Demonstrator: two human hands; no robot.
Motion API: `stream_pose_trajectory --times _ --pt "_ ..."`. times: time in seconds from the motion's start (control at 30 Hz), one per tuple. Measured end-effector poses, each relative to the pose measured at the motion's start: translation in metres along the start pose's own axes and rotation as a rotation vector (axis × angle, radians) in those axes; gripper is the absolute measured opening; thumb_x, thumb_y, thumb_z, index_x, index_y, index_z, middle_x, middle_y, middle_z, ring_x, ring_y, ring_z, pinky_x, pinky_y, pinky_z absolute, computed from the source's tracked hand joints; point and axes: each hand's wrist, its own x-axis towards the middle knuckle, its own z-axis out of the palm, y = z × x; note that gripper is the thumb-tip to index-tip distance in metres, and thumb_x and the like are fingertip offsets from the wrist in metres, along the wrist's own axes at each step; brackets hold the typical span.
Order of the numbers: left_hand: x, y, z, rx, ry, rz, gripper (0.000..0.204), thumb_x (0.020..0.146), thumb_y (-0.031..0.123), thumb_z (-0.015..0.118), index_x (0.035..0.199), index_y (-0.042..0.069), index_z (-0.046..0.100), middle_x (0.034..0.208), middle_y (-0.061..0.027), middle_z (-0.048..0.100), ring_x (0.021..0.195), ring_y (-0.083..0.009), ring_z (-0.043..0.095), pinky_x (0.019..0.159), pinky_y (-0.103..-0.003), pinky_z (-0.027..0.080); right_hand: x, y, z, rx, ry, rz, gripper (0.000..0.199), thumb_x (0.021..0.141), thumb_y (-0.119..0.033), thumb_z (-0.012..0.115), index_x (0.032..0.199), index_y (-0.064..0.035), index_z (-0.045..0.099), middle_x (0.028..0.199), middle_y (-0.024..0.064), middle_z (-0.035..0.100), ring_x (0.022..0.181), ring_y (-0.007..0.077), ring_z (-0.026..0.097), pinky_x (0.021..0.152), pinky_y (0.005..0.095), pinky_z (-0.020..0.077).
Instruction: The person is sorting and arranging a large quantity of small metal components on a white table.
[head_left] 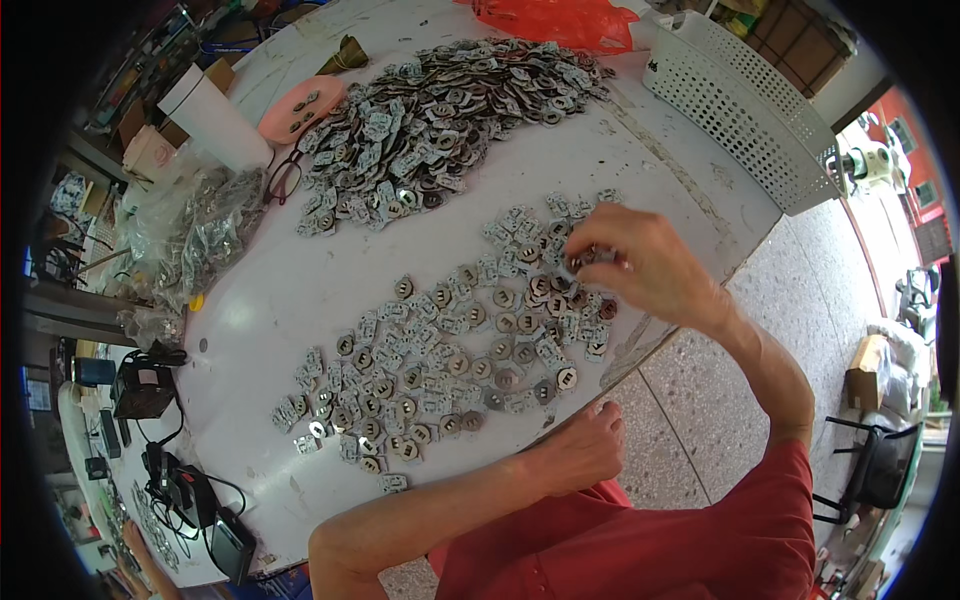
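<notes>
My right hand (655, 262) is over the far right end of a spread layer of small metal parts (455, 365). Its thumb and fingers are closed around one or more dark, round metal pieces (582, 262); how many I cannot tell. The spread parts are silvery discs and plates, many with dark slots in them. My left hand (585, 447) is at the near table edge, just below the spread parts. Its fingers are curled in, and what they hold, if anything, is hidden. Farther back on the white table (250, 360) lies a big heap of similar parts (430, 125).
A white perforated basket (740, 110) stands at the far right edge, beside a red plastic bag (560, 22). At the left are a pink dish (300, 105) with a few parts, a white cylinder (215, 120), glasses (284, 182), clear bags (190, 225) and black corded devices (190, 495).
</notes>
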Motion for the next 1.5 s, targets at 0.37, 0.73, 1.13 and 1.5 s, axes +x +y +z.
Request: stream_pose_trajectory --times 0.37,0.73,1.13,1.5 --pt "0.005 0.003 0.001 -0.002 0.016 0.019 0.024 0.075 0.017 0.057 0.088 -0.001 0.065 0.092 -0.0117 0.064 0.101 -0.0265 0.056 0.090 -0.047 0.044 0.112 0.088 -0.045 -0.308 0.475 -0.142 0.027 0.076 -0.011 0.065 0.102 -0.0041 0.066 0.092 0.0144 0.062 0.084 0.0288 0.061 0.074 0.0375 0.0487" --pt "-0.001 0.001 0.008 0.065 0.165 -0.001 0.020 0.069 0.019 0.061 0.080 0.002 0.066 0.085 -0.0090 0.062 0.093 -0.0243 0.055 0.080 -0.039 0.045 0.105 0.117 -0.048 -0.356 0.484 0.005 0.023 0.074 -0.011 0.066 0.097 -0.0076 0.069 0.100 0.0140 0.062 0.089 0.0279 0.060 0.080 0.0377 0.0479" --pt "0.000 0.001 0.001 0.015 0.045 0.013 0.026 0.075 0.016 0.057 0.090 -0.002 0.065 0.093 -0.0137 0.064 0.102 -0.0278 0.056 0.089 -0.046 0.045 0.102 0.123 -0.053 -0.239 0.439 -0.051 0.023 0.076 -0.012 0.065 0.098 -0.0050 0.067 0.098 0.0121 0.064 0.085 0.0230 0.062 0.078 0.0347 0.0492" --pt "0.000 0.000 0.000 0.009 0.055 0.002 0.024 0.074 0.017 0.059 0.088 -0.001 0.065 0.091 -0.0122 0.064 0.101 -0.0273 0.057 0.090 -0.046 0.045 0.106 0.131 -0.049 -0.369 0.481 0.003 0.030 0.077 -0.019 0.067 0.105 -0.0076 0.066 0.090 0.0142 0.064 0.084 0.0276 0.062 0.079 0.0380 0.0479"
